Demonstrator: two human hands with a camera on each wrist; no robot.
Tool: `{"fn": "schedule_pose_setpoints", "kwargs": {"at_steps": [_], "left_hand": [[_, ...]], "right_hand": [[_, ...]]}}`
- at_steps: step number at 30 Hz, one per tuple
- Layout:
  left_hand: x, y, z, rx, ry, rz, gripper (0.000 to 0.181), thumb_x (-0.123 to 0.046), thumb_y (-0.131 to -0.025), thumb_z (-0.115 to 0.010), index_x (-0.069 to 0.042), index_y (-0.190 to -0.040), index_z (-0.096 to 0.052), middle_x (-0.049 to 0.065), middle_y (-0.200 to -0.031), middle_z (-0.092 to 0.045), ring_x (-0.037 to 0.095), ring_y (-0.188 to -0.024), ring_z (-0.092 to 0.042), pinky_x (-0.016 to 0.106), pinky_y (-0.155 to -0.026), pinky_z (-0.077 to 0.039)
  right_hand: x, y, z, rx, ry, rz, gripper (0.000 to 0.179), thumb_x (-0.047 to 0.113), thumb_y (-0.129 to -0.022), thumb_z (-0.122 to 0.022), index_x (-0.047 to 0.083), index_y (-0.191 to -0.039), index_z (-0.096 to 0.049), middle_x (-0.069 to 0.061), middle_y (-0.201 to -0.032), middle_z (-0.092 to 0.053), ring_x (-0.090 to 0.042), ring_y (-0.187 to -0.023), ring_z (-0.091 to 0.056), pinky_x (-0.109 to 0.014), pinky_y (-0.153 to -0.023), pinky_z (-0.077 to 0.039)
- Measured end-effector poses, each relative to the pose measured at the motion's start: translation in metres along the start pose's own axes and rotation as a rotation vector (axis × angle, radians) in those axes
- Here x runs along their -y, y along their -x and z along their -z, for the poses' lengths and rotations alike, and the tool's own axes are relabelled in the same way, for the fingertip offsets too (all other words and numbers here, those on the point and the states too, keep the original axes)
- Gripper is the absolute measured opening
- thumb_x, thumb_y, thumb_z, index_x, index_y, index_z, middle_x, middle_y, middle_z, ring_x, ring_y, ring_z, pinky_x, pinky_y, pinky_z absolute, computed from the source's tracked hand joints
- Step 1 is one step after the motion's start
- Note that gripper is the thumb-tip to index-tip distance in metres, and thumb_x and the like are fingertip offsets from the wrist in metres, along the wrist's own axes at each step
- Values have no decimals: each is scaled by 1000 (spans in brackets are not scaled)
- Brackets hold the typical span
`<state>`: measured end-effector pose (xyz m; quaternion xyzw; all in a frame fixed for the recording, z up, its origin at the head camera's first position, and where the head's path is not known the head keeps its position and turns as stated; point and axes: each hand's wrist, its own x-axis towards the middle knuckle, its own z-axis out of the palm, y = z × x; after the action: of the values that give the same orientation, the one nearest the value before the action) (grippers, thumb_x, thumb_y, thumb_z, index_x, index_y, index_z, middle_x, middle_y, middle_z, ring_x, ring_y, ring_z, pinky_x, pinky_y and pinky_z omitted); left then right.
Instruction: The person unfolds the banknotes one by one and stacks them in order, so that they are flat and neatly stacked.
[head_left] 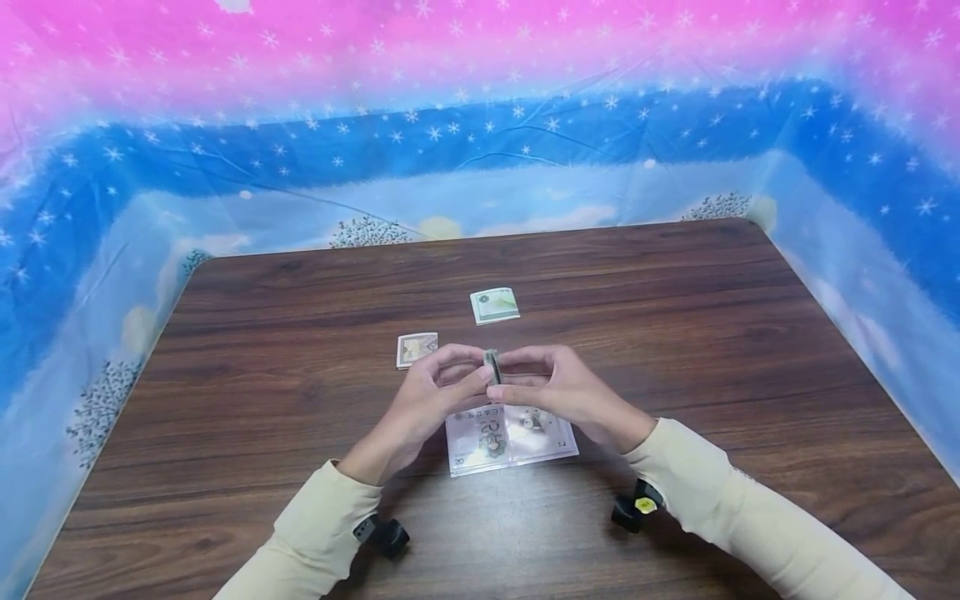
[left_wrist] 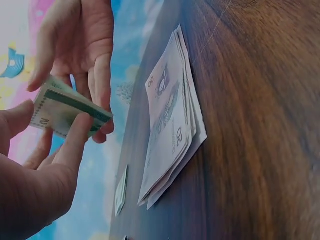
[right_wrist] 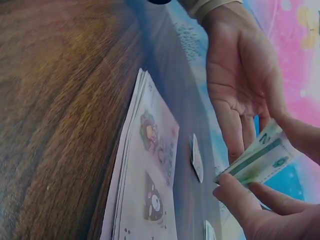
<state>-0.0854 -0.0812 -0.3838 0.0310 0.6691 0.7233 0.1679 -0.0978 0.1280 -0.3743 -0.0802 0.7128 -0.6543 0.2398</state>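
Observation:
A folded green banknote (head_left: 492, 367) is held up between both hands, its edge toward the head camera. In the left wrist view its face, with a dark green band, shows on the folded note (left_wrist: 62, 107). My left hand (head_left: 420, 404) pinches it between thumb and fingers from the left. From the right, my right hand (head_left: 570, 387) pinches it with thumb and fingers too. Below the hands lies a stack of pale pinkish notes (head_left: 480, 450) marked 20, creased down the middle, its far part covered by the hands. The right wrist view shows the layered edges of this stack (right_wrist: 150, 165).
Farther back on the dark wooden table (head_left: 675, 333) lies another folded green note (head_left: 495, 305). A folded brownish note (head_left: 417, 347) lies just beyond the left hand. A snowflake-patterned cloth (head_left: 465, 133) hangs around the table's far and side edges.

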Motion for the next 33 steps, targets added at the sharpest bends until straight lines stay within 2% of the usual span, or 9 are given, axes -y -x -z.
{"fn": "schedule_pose_setpoints", "kwargs": {"at_steps": [4, 8, 13, 16, 20, 27, 30, 33], "left_hand": [[-2, 1, 3, 11, -18, 1, 38, -12, -98, -66, 0, -133, -57, 21, -128, -65, 27, -110, -68, 40, -93, -58], [-3, 4, 6, 3, -20, -6, 37, -5, -97, -63, 1, -133, -57, 24, -123, -67, 27, -102, -70, 44, -89, -60], [-3, 7, 11, -50, -89, -4, 33, 1, -94, -65, 2, -127, -59, 24, -113, -71, 25, -91, -72, 42, -80, -63], [-2, 8, 13, -71, -122, 16, 32, 4, -93, -66, 3, -124, -60, 24, -110, -72, 24, -86, -72, 41, -75, -63], [0, 8, 16, -69, -118, 39, 32, 7, -92, -66, 4, -122, -60, 25, -108, -71, 25, -82, -72, 42, -72, -64], [2, 8, 18, -49, -97, 65, 30, 9, -92, -65, 5, -121, -59, 25, -110, -68, 27, -84, -72, 43, -73, -64], [3, 8, 20, -39, -133, 56, 30, 8, -91, -67, 4, -120, -60, 23, -104, -68, 26, -81, -71, 43, -71, -64], [3, 9, 23, -14, -214, 35, 31, 6, -91, -69, 4, -120, -60, 19, -90, -69, 25, -73, -70, 44, -66, -64]], "right_hand": [[1, 3, 3, 9, -54, -5, 52, 9, -91, -71, -7, -137, -54, -21, -129, -63, -28, -112, -66, -44, -102, -53], [2, 4, 6, -26, -117, -24, 49, -3, -90, -60, -13, -137, -49, -26, -127, -61, -26, -111, -65, -41, -102, -53], [1, 4, 10, -86, -138, -20, 44, -8, -89, -59, -13, -132, -52, -25, -119, -66, -24, -101, -69, -43, -96, -57], [-1, 5, 13, -110, -113, -16, 40, -9, -88, -62, -11, -127, -56, -21, -112, -70, -22, -95, -71, -42, -89, -60], [-4, 5, 15, -151, -48, -23, 37, -9, -86, -65, -8, -122, -60, -16, -105, -73, -20, -90, -71, -33, -80, -61], [-9, 3, 18, -169, -45, -60, 39, -12, -84, -66, -7, -123, -59, -15, -104, -73, -20, -90, -70, -33, -79, -60], [-10, 3, 21, -178, 37, -64, 38, -6, -85, -71, -5, -121, -61, -13, -101, -74, -19, -87, -70, -30, -79, -58], [-11, 4, 24, -188, 136, -58, 37, 0, -84, -77, -3, -118, -62, -12, -98, -74, -18, -83, -69, -28, -74, -57]]}}
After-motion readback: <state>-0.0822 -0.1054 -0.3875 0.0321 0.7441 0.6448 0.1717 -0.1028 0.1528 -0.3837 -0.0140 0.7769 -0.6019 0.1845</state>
